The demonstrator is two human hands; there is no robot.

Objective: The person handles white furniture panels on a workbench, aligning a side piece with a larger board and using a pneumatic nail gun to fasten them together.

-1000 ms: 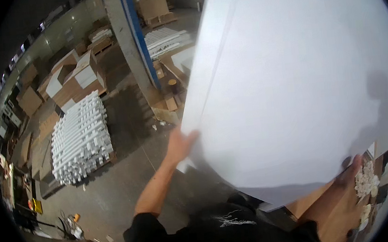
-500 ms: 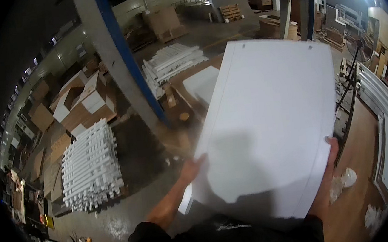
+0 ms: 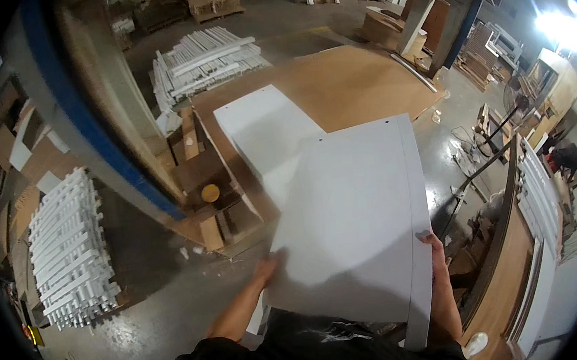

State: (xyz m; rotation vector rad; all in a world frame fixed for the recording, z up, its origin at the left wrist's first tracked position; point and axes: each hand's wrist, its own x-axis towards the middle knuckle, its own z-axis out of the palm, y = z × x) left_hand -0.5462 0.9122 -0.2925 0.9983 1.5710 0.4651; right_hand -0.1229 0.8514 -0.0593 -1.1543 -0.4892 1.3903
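Note:
My left hand (image 3: 269,267) and my right hand (image 3: 432,239) grip a large white furniture panel (image 3: 353,208) by its opposite side edges, in front of my body. The panel tilts, with its far end raised; two small dark holes show near its far corners. Most of the fingers curl under the edges, out of sight. Narrow white parts stick out beneath its near end. Beyond it, a second white panel (image 3: 259,121) lies on a brown board stack (image 3: 341,72), partly covered from view by the held one.
A grey and blue column (image 3: 83,109) stands close on the left. Stacks of white slats (image 3: 68,247) lie at the left, with more white strips (image 3: 206,60) ahead. A black stand (image 3: 470,181) and a wooden bench (image 3: 497,292) are at my right. Wood pieces (image 3: 211,231) lie by the stack.
My view has swung and come closer to the brown board stack, showing more of it. The white panel, still in both hands, now overlaps the lying panel in view.

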